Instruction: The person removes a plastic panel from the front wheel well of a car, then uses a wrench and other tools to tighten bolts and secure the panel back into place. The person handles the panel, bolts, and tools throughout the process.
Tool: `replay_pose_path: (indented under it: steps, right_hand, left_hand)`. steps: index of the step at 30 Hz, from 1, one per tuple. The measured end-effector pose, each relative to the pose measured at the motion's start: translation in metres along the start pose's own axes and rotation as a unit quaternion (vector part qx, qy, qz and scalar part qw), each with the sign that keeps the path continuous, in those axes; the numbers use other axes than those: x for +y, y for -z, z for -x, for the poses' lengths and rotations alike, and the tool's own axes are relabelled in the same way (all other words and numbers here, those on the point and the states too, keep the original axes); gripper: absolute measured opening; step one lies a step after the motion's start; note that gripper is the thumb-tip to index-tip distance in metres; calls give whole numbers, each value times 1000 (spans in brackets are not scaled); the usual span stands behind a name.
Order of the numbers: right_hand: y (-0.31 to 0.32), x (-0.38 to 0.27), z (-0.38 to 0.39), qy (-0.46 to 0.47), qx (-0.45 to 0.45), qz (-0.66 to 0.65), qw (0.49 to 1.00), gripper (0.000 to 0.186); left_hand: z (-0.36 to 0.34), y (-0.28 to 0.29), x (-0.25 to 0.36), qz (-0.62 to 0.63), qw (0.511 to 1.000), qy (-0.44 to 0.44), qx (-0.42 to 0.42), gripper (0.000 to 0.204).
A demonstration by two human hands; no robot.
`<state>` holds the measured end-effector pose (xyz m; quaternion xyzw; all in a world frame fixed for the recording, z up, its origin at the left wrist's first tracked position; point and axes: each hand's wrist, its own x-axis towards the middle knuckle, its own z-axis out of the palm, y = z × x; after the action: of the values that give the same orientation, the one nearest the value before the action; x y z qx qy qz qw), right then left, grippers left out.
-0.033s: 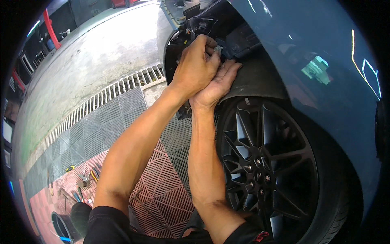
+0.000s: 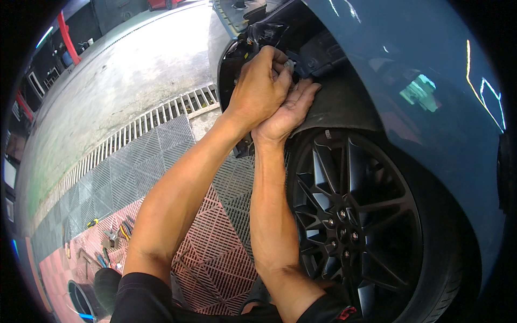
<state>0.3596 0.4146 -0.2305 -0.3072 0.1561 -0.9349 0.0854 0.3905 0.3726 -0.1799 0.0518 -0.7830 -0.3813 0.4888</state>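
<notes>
Both my hands are up inside the front wheel arch of a blue car (image 2: 371,70). The left hand (image 2: 260,89) is closed, its thumb and fingers pinching a small pale, shiny piece (image 2: 289,65) whose kind I cannot make out. Palm up, my right hand (image 2: 286,112) lies just below and against it, with fingers stretched toward the dark arch liner (image 2: 344,102); part of this hand is hidden behind the left. A black plastic part (image 2: 318,56) is right beside my fingertips. Dark parts and wiring (image 2: 250,51) show behind the left knuckles.
Below my right hand stands the wheel with its black spoked rim (image 2: 344,215). Pliers (image 2: 111,237) and several other hand tools lie on the red floor grating (image 2: 215,253), near a black bucket (image 2: 81,296). A slotted drain (image 2: 129,129) crosses the floor at left.
</notes>
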Motion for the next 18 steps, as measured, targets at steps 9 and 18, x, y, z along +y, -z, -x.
replay_pose_path:
  steps: [9, 18]
  right_hand:
    - [-1, 0, -6, 1, 27, 4, 1000, 65]
    - [-3, -1, -5, -14, 11, -23, 1000, 63]
  left_hand:
    - [-18, 7, 9, -2, 987, 143, -73, 34]
    - [-8, -2, 8, -9, 994, 107, -6, 35]
